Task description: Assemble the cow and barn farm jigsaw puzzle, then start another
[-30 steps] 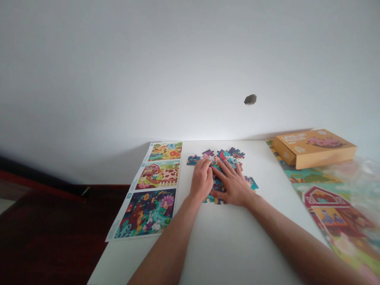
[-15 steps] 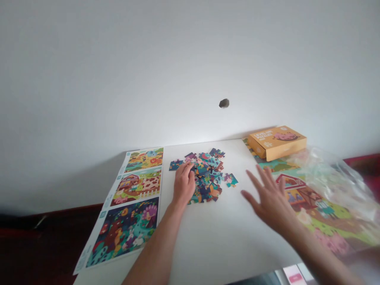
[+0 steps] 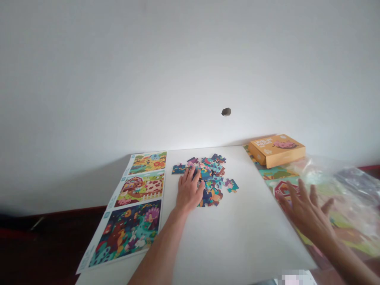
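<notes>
A heap of jigsaw pieces (image 3: 212, 168), mostly dark blue, teal and purple, lies on the white table. My left hand (image 3: 189, 190) rests on the heap's left side with its fingers spread, hiding the pieces under it. One loose piece (image 3: 231, 185) lies just right of the heap. Farther right, my right hand (image 3: 308, 209) is over the assembled farm puzzle (image 3: 350, 233), fingers apart and nothing in them. Left of the heap lies a sheet with three printed pictures (image 3: 126, 229).
An orange puzzle box (image 3: 279, 150) stands at the back right, on the farm puzzle's far end. Clear crumpled plastic (image 3: 341, 178) covers part of that puzzle. A white wall (image 3: 178, 79) with a small hole rises behind the table (image 3: 225, 245).
My right hand has moved right, from beside the loose piece to over the farm puzzle. My left hand's fingers have spread out on the heap. The view has shifted slightly.
</notes>
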Action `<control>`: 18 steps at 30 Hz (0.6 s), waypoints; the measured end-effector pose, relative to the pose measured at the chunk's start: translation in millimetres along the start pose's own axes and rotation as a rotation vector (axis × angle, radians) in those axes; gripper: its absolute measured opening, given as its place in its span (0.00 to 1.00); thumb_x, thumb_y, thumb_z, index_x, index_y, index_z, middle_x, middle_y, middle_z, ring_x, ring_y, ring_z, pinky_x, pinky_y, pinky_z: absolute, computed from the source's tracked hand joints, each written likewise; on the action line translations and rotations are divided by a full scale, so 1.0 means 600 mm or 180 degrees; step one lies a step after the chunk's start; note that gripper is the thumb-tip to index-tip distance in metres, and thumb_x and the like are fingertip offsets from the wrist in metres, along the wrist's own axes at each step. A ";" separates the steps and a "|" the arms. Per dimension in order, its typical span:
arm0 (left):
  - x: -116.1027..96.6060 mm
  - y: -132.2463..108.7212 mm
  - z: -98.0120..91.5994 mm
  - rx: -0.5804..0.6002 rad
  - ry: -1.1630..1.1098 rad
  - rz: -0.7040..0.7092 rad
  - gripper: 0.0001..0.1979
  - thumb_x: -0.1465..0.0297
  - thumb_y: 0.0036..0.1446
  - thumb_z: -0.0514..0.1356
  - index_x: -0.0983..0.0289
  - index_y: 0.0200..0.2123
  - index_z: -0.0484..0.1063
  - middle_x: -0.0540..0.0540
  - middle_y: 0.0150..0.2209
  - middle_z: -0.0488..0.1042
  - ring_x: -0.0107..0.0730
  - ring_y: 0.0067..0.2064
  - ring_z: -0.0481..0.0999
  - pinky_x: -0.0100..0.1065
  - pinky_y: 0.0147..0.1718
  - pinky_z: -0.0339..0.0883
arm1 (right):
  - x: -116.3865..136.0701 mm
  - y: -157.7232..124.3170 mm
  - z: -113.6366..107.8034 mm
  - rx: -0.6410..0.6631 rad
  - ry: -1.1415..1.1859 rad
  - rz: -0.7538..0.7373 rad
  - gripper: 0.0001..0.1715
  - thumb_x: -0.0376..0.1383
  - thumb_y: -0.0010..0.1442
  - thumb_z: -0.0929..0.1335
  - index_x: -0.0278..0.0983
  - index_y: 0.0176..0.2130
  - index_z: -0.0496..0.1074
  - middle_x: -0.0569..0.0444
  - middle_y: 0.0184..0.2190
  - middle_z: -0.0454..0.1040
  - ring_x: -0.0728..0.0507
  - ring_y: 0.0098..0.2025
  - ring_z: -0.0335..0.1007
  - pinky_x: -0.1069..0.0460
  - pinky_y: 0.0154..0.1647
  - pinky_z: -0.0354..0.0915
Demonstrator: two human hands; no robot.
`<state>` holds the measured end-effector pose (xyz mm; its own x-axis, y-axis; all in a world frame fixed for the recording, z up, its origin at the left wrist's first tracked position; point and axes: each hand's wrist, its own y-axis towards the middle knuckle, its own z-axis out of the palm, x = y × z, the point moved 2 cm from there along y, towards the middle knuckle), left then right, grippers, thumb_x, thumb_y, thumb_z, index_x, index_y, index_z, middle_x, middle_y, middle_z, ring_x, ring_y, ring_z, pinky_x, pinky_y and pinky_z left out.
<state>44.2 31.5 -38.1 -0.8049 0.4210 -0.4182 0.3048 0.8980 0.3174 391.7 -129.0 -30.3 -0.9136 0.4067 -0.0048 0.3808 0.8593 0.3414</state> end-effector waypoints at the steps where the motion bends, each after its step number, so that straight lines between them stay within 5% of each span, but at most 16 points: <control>1: -0.006 -0.004 -0.001 0.0055 0.0041 -0.0036 0.24 0.63 0.66 0.52 0.55 0.65 0.64 0.58 0.69 0.58 0.55 0.70 0.53 0.65 0.65 0.50 | 0.037 -0.004 -0.012 -0.0025 0.0084 -0.0214 0.41 0.58 0.66 0.53 0.43 0.70 0.56 0.45 0.73 0.43 0.21 0.72 0.33 0.16 0.61 0.34; 4: -0.023 -0.011 -0.002 0.0133 0.0197 0.0045 0.27 0.60 0.65 0.54 0.48 0.67 0.59 0.56 0.71 0.54 0.61 0.71 0.49 0.74 0.62 0.43 | 0.169 -0.004 -0.026 0.0357 0.0590 -0.0963 0.42 0.57 0.67 0.55 0.46 0.72 0.46 0.48 0.74 0.37 0.25 0.74 0.30 0.23 0.65 0.43; 9: -0.031 -0.011 0.004 -0.0015 0.0341 -0.0021 0.27 0.57 0.65 0.54 0.45 0.67 0.59 0.56 0.71 0.53 0.66 0.71 0.48 0.78 0.59 0.41 | 0.328 0.067 0.024 0.0822 0.0990 -0.0894 0.44 0.59 0.68 0.54 0.39 0.72 0.48 0.39 0.72 0.44 0.22 0.72 0.38 0.24 0.65 0.45; 18: -0.007 0.061 0.034 -0.0206 0.0347 -0.0358 0.28 0.55 0.63 0.55 0.46 0.66 0.61 0.58 0.70 0.57 0.67 0.70 0.49 0.77 0.60 0.40 | 0.383 0.161 0.082 0.0596 0.1070 -0.0958 0.41 0.55 0.70 0.54 0.35 0.71 0.51 0.37 0.70 0.51 0.27 0.71 0.43 0.29 0.66 0.43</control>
<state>68.9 65.3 -42.0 -0.8836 0.2987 -0.3606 0.1790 0.9271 0.3294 225.6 62.8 -44.9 -0.9708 0.0356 0.2372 0.0837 0.9770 0.1962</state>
